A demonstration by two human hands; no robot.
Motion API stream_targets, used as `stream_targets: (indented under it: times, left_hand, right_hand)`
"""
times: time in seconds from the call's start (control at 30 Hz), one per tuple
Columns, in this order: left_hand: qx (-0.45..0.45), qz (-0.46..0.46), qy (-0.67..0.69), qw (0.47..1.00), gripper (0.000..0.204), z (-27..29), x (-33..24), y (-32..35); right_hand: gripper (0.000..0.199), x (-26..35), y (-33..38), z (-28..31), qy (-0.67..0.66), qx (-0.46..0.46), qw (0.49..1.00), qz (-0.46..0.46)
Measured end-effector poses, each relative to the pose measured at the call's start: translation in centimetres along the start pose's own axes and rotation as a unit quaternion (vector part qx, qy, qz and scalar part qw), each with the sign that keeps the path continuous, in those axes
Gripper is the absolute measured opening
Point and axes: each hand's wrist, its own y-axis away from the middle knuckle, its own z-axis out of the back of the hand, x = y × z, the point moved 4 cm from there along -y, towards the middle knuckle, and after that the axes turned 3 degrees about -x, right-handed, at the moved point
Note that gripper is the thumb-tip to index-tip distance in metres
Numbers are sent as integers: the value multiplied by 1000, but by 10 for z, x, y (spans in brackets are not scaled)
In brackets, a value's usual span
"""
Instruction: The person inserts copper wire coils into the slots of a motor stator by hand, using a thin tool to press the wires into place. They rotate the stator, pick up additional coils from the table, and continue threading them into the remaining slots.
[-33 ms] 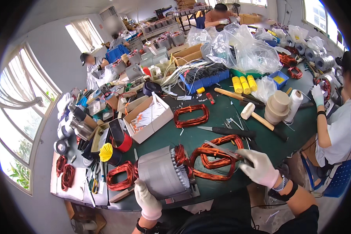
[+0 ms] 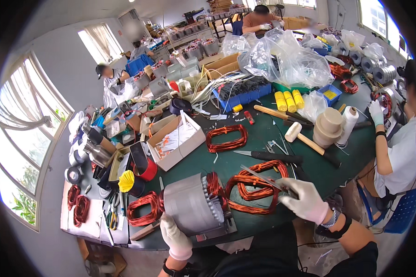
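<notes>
A grey motor stator (image 2: 186, 203) lies on its side at the table's near edge, with copper windings and white slot liners at its right end. My left hand (image 2: 174, 237), in a white glove, grips its lower left edge; some fingers are hidden. To the right, my gloved right hand (image 2: 304, 199) pinches a thin, flat, greyish strip-like tool (image 2: 259, 174), its tip pointing left over the copper coils. Those coils (image 2: 252, 207) lie beside the stator's right end. Another copper coil (image 2: 143, 208) sits against its left end, and one more coil (image 2: 227, 137) rests farther back.
Behind the stator are a knife (image 2: 270, 156), a white-headed mallet (image 2: 305, 137) and a carton of paper strips (image 2: 178, 141). Scissors (image 2: 111, 217) and a yellow-filled cup (image 2: 131, 183) stand left. A co-worker's gloved hand (image 2: 376, 112) is at the right; other people sit farther back.
My right hand has shifted slightly with the strip-like tool, whose tip has moved a little left. My left hand stays on the stator.
</notes>
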Motion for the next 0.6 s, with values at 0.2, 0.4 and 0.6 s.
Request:
stream_targets:
  times: [0.2,0.4,0.6]
  left_hand:
    - [13,-94,-27,995,92,15,21,2]
    - [53,-112,-119,985,80,43,-2,-9]
    - [-26,-123,-149,981,55,72,-7,-2]
  right_hand:
    - [26,65,-38,-43,-220,91,969,60]
    - [35,107,-107,-79,-115,122,934,315]
    - [62,97,-161,-107,-210,256,923,196]
